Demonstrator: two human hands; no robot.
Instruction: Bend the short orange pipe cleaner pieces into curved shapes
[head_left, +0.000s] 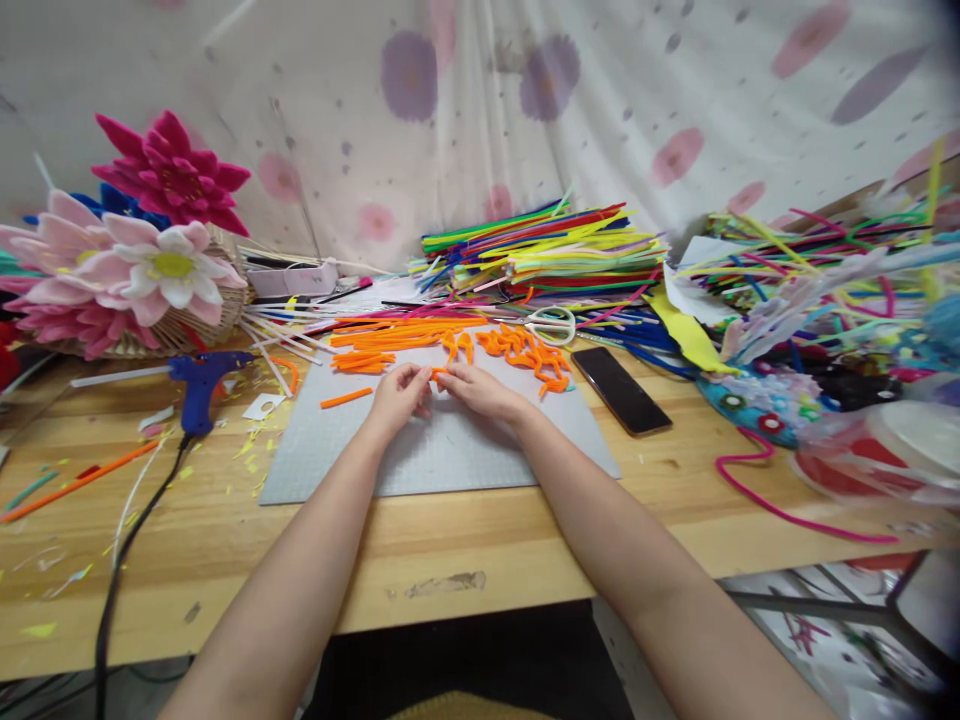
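Close by the orange stem (437, 373): scissors (553, 325), phone (621, 390), glue gun (201, 385).

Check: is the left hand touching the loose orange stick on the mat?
Apart. The head view shows bare gray mat between the left hand and the loose orange stick; that hand and the right hand pinch another short orange piece.

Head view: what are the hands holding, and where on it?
A short orange pipe cleaner, pinched at its ends by the left hand and right hand, over the grey mat.
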